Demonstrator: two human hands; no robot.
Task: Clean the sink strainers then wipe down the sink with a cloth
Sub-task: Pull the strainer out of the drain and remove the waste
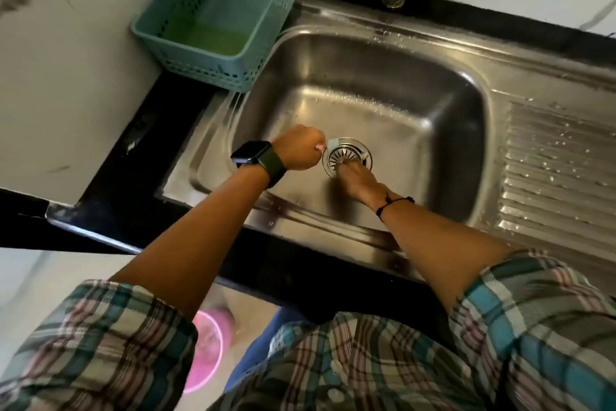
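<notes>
While the strainer [346,157] sits in the drain of the sink [460,130], the left hand [296,149] grips a small brush [328,144] at its rim and the right hand [355,179] pinches its centre; scrubbing seems underway, lifting it out likely follows.

A wet, glossy stainless-steel sink [383,84] with ribbed drainboard [553,160] and slotted metal strainer [346,157] sits in polished black stone counter [133,150], beside a perforated teal plastic basket [216,17].
</notes>
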